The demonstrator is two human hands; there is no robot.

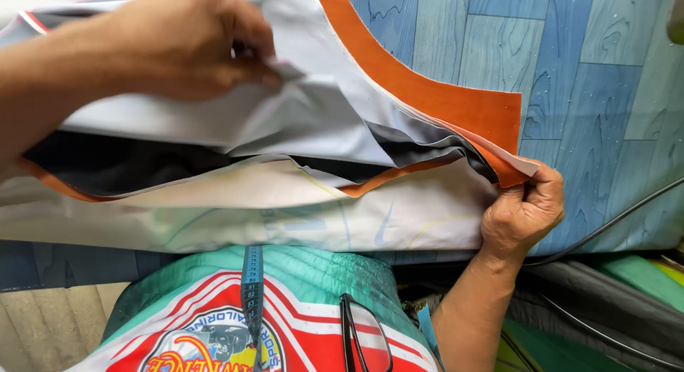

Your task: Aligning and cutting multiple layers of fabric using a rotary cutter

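Observation:
A stack of cut fabric pieces (pixel 313 122), pale grey with orange curved trim (pixel 442 101), lies on a blue wood-patterned table (pixel 584 73). My left hand (pixel 189 44) at the upper left pinches and lifts the top grey layers, showing a dark layer (pixel 107 165) underneath. At the right, my right hand (pixel 524 212) grips the corner of the stacked layers at the orange edge, near the table's front edge.
A blue measuring tape (pixel 251 293) hangs down my chest over a teal, red and white shirt (pixel 299 301), with dark-framed glasses (pixel 363 336) clipped on it. A black cable (pixel 620 219) runs across the table's right side. Dark cloth (pixel 605 301) lies below right.

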